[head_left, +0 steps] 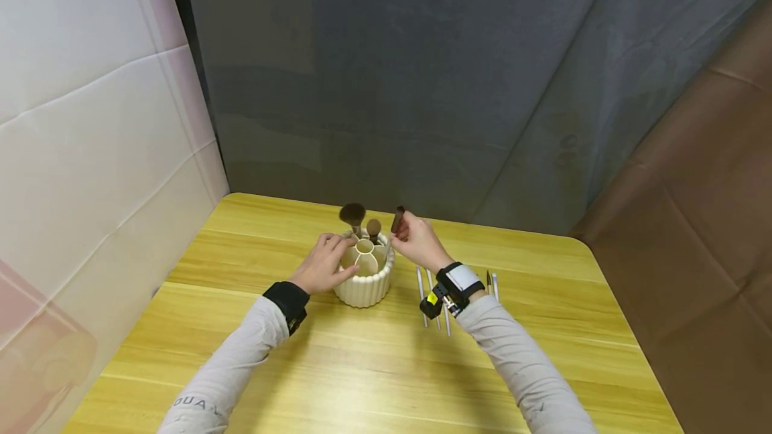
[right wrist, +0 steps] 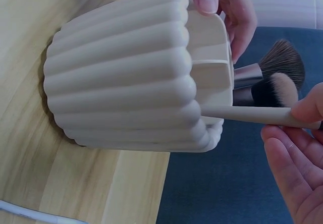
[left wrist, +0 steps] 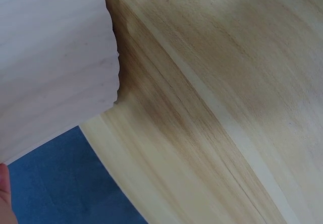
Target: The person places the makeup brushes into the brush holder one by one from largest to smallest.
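Observation:
A cream ribbed brush holder [head_left: 364, 281] [right wrist: 126, 77] with several compartments stands on the wooden table [head_left: 374, 360]. Two makeup brushes [head_left: 353, 214] [right wrist: 275, 62] stand in it, bristles up. My left hand [head_left: 322, 263] grips the holder's left rim, fingers [right wrist: 222, 2] curled over the edge. My right hand [head_left: 415, 238] pinches a third brush [head_left: 397, 219] by its pale handle [right wrist: 252, 115], whose lower end reaches into the holder's right side. The left wrist view shows the holder's ribbed wall [left wrist: 55, 67] and table only.
Several slim white-handled brushes [head_left: 422, 286] lie on the table right of the holder, partly under my right wrist. A grey curtain [head_left: 422, 86] hangs behind the table, a white wall [head_left: 90, 119] on the left, brown fabric [head_left: 712, 220] on the right.

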